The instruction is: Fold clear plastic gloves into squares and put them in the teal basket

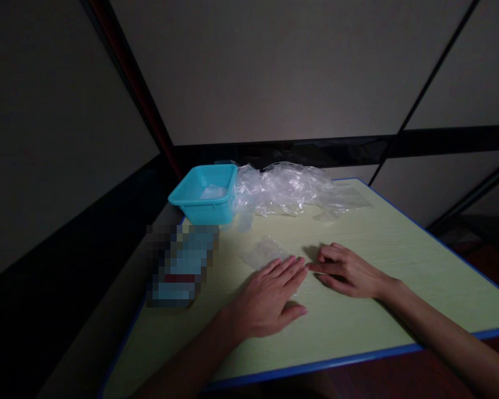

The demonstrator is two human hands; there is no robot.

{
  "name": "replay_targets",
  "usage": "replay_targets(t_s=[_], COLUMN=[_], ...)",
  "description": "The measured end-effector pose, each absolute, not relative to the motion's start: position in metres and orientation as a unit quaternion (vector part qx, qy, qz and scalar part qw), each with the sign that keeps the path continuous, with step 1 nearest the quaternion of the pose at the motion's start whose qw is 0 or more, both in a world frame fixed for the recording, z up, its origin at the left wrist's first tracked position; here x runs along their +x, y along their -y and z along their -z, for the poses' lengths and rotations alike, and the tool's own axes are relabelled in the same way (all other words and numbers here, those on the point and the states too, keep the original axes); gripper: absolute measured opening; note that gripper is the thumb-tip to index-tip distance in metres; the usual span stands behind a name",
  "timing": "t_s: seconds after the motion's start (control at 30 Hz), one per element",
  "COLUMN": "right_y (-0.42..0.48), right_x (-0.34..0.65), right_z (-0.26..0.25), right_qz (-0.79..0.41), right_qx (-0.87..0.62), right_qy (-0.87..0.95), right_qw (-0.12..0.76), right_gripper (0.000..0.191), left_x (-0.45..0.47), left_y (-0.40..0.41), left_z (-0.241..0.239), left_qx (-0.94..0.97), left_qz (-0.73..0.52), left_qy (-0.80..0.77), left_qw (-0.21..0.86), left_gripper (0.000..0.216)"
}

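A small clear plastic bag (pixel 264 252) lies flat on the pale yellow-green table (pixel 382 233). My left hand (pixel 270 299) rests palm down over its near part, fingers stretched out and thumb spread. That part of the bag is hidden under the hand. Just to the right is my right hand (pixel 345 271), its index finger pointing at the left fingertips and very close to them. Its thumb stands apart from the index finger, while the other fingers are bent. Nothing shows in its grasp; whether the index fingertip touches the bag is unclear.
A turquoise plastic basin (pixel 208 213) stands at the back left, with some clear plastic (pixel 214 192) inside. Beside it lies a heap of crumpled clear plastic bags (pixel 286 188). A blurred-out flat object (pixel 187 266) is at the left edge. Walls rise behind the table.
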State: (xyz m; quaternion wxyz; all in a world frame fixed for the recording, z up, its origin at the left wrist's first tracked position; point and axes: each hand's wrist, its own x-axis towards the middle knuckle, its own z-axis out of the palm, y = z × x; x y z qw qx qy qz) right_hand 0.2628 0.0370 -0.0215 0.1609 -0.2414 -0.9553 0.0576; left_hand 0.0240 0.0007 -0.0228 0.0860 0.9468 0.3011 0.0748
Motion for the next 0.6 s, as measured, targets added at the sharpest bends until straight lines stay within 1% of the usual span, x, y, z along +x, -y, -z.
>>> replay_targets(t_s=[0.17,0.4,0.6], right_y=[-0.037,-0.037,-0.037], right_x=[0.263,0.262,0.261], right_z=[0.022,0.021,0.021], right_qz=[-0.059,-0.05,-0.053], right_qx=[-0.241,-0.238,-0.236], right_qy=[0.956,0.957,0.957], right_qw=[0.156,0.158,0.157], right_gripper=[0.034,0.033,0.034], left_x=[0.024,0.019,0.01], left_y=[-0.002,0.001,0.007], left_z=[0.02,0.016,0.014], left_qx=[0.947,0.953,0.958], left_qz=[-0.065,-0.051,-0.055], left_qy=[-0.295,-0.277,-0.255], left_qw=[0.106,0.111,0.121], left_gripper=[0.058,0.062,0.073])
